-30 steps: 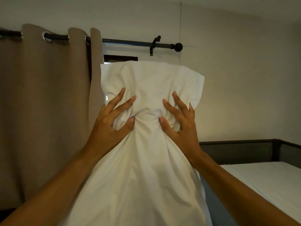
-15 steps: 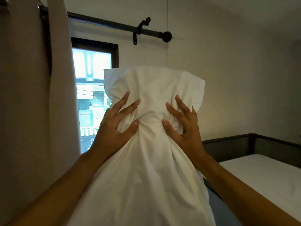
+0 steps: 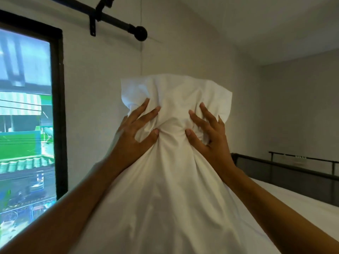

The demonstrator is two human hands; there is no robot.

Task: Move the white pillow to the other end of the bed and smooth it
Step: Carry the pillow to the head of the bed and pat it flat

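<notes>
View: you've swung right; curtain gone, window at left.
Grip: your left hand and right hand stay clamped on the white pillow.
Bed: lower right.

Open air right over the bed, dark rail beyond, window at left

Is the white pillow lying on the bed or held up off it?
Held up, on end. Left hand and right hand pinch the white pillow in mid-air; the bed lies lower right.
</notes>
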